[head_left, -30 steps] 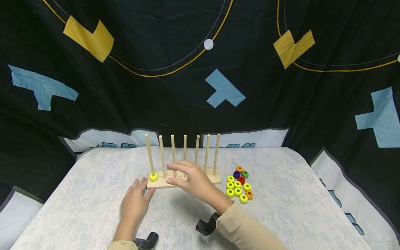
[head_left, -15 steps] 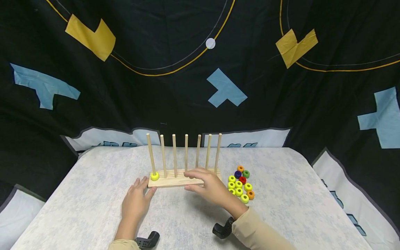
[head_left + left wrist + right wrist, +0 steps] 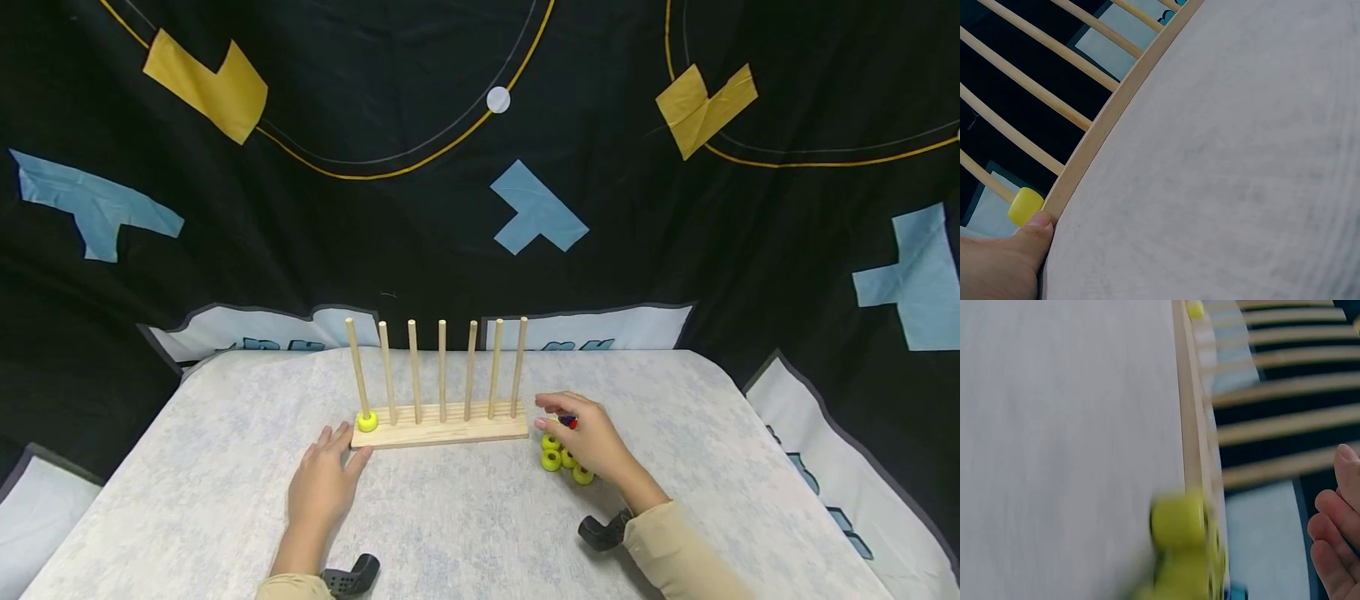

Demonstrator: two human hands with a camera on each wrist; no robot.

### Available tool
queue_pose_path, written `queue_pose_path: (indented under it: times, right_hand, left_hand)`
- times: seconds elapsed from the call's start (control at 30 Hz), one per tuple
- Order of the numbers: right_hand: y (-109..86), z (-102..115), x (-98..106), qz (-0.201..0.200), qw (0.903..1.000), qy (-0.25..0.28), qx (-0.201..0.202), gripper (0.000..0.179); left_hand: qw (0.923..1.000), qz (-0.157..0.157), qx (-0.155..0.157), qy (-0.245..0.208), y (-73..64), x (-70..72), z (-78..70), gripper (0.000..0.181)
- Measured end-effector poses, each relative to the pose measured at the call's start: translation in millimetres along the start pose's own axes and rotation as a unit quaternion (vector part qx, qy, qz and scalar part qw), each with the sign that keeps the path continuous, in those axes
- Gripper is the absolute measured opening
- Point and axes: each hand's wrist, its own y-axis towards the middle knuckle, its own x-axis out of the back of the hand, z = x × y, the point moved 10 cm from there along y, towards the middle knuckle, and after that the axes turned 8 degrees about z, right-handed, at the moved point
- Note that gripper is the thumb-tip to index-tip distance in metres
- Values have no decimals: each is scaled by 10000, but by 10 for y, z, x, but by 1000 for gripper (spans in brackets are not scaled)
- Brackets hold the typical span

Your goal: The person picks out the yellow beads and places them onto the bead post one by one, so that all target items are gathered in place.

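A wooden pegboard [image 3: 442, 431] with several upright dowels stands in the head view, and one yellow bead [image 3: 367, 422] sits at the foot of its leftmost dowel. My left hand [image 3: 322, 483] rests at the board's left end, fingers extended; in the left wrist view its thumb [image 3: 1039, 222] touches the front corner near the bead. My right hand [image 3: 588, 437] hovers over the loose beads right of the board, thumb and fingers apart and holding nothing. It hides part of the pile; yellow beads [image 3: 551, 460], a red bead [image 3: 573, 424] and a dark blue bead [image 3: 566, 420] show around it.
A pale mottled cloth covers the table [image 3: 450, 533]. Behind it hangs a black curtain [image 3: 337, 250] with yellow and blue shapes. Each wrist wears a black camera mount, such as the right one [image 3: 600, 533].
My right hand has moved from in front of the dowels rightward to the loose beads, covering several of them. My left hand stays at the board's left end.
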Motion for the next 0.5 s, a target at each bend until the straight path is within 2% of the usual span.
queue_pose_path:
  times: [0.1,0.27,0.5]
  right_hand:
    - [-84,-290,157,-60,9984,49,-567,35]
    - [-260,-738,341,-95,9896,129,-1430,38]
    - [-429,-1043,407,-44,9850,110,-1721,35]
  left_hand:
    - [10000,29,-15,-2,-5,-9,9,64]
    - [9999,-6,-115,-55,-19,-4,5,63]
    - [9997,-114,-207,-113,6,4,-22,62]
